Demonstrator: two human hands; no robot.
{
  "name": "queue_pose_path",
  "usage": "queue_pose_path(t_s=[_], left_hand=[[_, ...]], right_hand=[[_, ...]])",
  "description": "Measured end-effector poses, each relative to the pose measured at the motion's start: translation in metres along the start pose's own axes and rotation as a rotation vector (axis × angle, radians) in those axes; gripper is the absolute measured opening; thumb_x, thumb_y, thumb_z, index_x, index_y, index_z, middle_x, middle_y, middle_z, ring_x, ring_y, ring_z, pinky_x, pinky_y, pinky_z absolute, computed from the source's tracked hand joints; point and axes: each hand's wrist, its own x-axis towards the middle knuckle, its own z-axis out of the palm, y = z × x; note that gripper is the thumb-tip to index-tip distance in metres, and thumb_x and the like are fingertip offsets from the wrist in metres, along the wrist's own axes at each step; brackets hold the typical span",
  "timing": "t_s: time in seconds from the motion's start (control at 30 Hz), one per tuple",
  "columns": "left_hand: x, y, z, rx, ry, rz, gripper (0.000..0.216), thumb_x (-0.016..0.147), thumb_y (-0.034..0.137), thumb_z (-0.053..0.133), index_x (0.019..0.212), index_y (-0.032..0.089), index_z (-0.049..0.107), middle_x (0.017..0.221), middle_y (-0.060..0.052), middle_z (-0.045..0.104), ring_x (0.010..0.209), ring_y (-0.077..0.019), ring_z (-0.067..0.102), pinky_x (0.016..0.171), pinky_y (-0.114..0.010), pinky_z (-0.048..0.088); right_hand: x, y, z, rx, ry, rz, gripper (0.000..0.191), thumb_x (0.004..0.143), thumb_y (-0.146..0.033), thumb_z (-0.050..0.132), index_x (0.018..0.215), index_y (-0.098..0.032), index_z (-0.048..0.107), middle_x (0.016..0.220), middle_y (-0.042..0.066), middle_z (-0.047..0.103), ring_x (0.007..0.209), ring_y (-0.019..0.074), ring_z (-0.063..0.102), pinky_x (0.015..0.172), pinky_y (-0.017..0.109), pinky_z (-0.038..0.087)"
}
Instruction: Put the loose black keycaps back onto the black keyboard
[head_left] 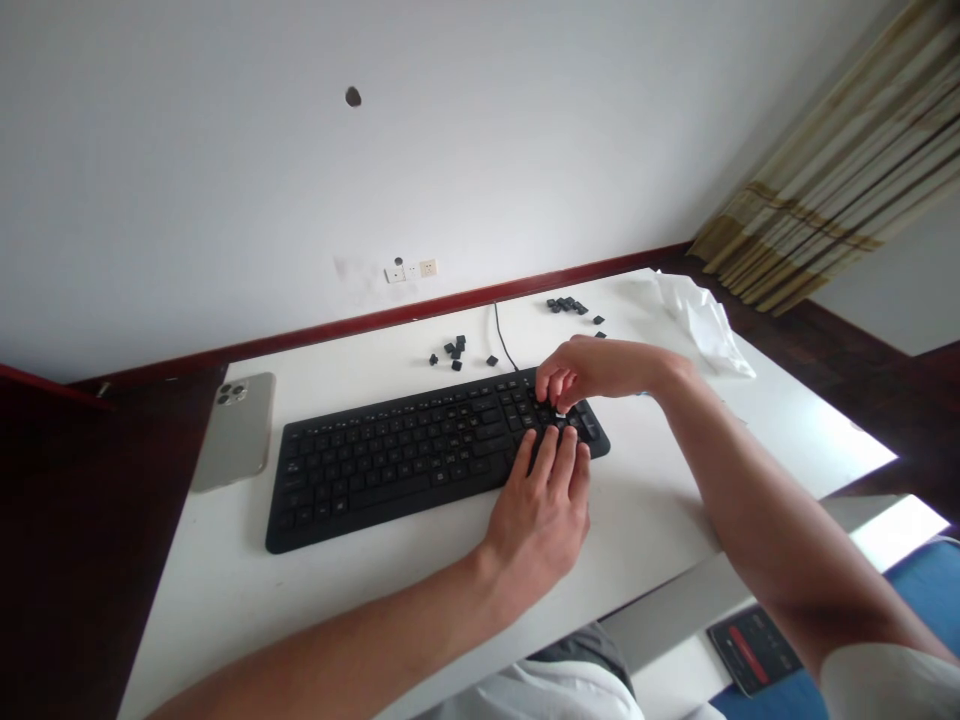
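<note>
A black keyboard (405, 455) lies across the white table (675, 500). My left hand (544, 510) rests flat on the keyboard's right end, its fingers stretched out over the number pad. Just above it, my right hand (592, 372) curls in a pinch over the number pad's keys; what its fingertips hold is too small to make out. Loose black keycaps lie behind the keyboard in two groups, one group (452, 352) near the cable and another group (568, 305) farther right.
A grey phone (236, 430) lies face down at the table's left edge. The keyboard's black cable (501, 335) runs toward the wall. Crumpled white plastic (701, 320) sits at the back right. A dark device (754, 648) lies below the table at lower right.
</note>
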Motion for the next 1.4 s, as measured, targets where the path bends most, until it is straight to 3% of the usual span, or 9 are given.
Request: queue_pose_path(t_s=[0.33,0.7,1.4], left_hand=[[0.0,0.001,-0.001,0.003,-0.017,0.003,0.057,0.108,0.033,0.037,0.157,0.005,0.046,0.163,-0.018,0.044,0.149,-0.0329,0.044,0.126,-0.051,0.033],[0.0,0.001,-0.002,-0.003,-0.013,-0.003,0.057,0.107,0.034,0.04,0.156,0.006,0.047,0.163,-0.019,0.044,0.15,-0.0322,0.043,0.126,-0.051,0.033],[0.0,0.001,-0.004,-0.008,-0.021,-0.001,0.055,0.107,0.034,0.04,0.155,0.007,0.049,0.163,-0.018,0.045,0.149,-0.0324,0.044,0.126,-0.051,0.032]], right_hand=[[-0.001,0.0,0.004,-0.139,0.055,-0.024,0.013,0.082,-0.021,0.068,0.091,-0.024,0.077,0.089,0.0,0.081,0.085,0.0199,0.076,0.073,0.028,0.055],[-0.002,-0.016,0.011,-0.244,0.108,0.044,0.018,0.083,-0.012,0.067,0.088,-0.024,0.08,0.089,0.001,0.081,0.085,0.0195,0.075,0.075,0.028,0.056],[-0.002,-0.017,0.01,-0.312,0.086,0.088,0.019,0.084,-0.021,0.065,0.09,-0.025,0.083,0.092,0.003,0.081,0.088,0.0224,0.074,0.077,0.032,0.054]])
